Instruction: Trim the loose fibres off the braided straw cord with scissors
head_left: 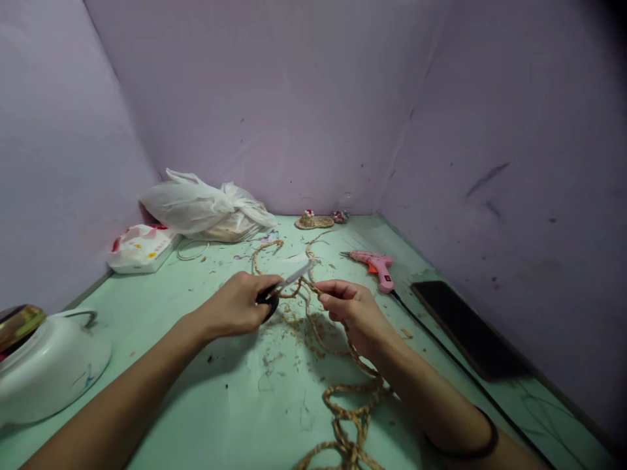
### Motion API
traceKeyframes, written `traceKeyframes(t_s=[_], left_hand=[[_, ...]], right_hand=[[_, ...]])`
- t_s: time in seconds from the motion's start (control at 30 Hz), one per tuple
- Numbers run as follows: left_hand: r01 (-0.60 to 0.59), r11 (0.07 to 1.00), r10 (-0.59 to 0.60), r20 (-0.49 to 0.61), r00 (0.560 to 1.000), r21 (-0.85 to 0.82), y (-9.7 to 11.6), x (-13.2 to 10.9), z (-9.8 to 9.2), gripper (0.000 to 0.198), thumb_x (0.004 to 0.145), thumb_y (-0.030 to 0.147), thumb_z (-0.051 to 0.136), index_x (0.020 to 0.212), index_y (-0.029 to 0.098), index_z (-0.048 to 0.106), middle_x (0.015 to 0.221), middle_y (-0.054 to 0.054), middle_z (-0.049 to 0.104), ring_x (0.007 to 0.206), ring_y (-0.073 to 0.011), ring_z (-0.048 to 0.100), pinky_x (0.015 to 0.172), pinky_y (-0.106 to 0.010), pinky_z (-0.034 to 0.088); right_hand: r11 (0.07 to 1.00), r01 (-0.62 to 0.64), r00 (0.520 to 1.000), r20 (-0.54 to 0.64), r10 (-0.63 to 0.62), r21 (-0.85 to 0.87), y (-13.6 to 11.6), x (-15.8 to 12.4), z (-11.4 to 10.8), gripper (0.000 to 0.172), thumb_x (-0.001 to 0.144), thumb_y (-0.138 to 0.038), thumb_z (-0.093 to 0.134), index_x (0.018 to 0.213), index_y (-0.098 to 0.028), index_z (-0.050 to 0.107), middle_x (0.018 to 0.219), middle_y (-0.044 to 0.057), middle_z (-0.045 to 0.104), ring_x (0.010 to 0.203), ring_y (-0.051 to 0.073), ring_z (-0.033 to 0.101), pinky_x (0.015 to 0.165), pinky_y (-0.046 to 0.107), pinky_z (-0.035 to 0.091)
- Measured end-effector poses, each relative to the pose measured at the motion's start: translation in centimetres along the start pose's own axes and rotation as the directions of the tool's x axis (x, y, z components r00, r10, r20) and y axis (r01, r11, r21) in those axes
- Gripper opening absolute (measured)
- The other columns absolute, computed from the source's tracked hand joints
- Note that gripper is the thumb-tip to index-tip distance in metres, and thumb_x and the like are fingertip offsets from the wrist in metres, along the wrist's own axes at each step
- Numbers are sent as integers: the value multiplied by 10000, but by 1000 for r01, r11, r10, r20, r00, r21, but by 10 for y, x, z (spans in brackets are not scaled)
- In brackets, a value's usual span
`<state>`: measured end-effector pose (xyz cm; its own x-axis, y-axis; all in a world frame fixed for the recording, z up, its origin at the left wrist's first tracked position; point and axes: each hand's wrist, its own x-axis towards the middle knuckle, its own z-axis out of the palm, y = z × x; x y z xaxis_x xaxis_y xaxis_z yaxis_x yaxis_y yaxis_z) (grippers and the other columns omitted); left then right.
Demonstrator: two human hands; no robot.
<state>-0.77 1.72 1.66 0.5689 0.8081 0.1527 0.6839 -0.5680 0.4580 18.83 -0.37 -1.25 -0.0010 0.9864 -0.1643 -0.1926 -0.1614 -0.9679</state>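
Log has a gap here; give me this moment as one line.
left hand: holds black-handled metal scissors | right hand: pinches braided tan rope | nearby: pink glue gun, on pale green tabletop

No text can be read; print [157,254] on the white packet [140,266] is too small.

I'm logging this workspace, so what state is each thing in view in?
Scissors, held in the left hand; blade opening unclear
Rope, pinched in the right hand, rest loosely looped
Glue gun, lying on its side
White bag, knotted
White packet, opened or sealed unclear
Woven sole, lying flat
Black slab, lying flat
White bowl, partly out of frame
Table, littered
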Motion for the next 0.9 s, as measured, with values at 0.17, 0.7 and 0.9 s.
traceKeyframes(t_s=[0.17, 0.7, 0.9], left_hand=[[281, 807, -416, -163, 895, -520, 3, 5, -1, 300, 584, 218, 601, 872, 142, 571, 555, 21, 565, 484, -109, 498, 417, -194, 315], [140, 217, -670, -43, 741, -966, 31, 11, 34, 524, 458, 212, 742, 906, 148, 478, 503, 45, 556, 419, -88, 507, 338, -151, 251], [90, 261, -708, -127, 694, -961, 34, 11, 37, 471, 470, 139, 682, 891, 150, 472, 473, 60, 550, 398, -76, 478, 348, -155, 273]], right_hand=[[986, -59, 996, 71, 49, 154, 3, 1, 0, 256, 500, -181, 695, 752, -145, 670, 537, -41, 548, 469, 55, 421, 493, 221, 308], [960, -208, 959, 231, 162, 189, 11, -11, 12, 265, 497, -224, 763, 709, -120, 641, 604, 6, 607, 527, 92, 534, 508, 232, 448], [980, -160, 959, 254, 127, 115, 16, -11, 14, 258, 512, -301, 757, 656, -137, 621, 552, -15, 582, 456, 73, 496, 455, 222, 433]])
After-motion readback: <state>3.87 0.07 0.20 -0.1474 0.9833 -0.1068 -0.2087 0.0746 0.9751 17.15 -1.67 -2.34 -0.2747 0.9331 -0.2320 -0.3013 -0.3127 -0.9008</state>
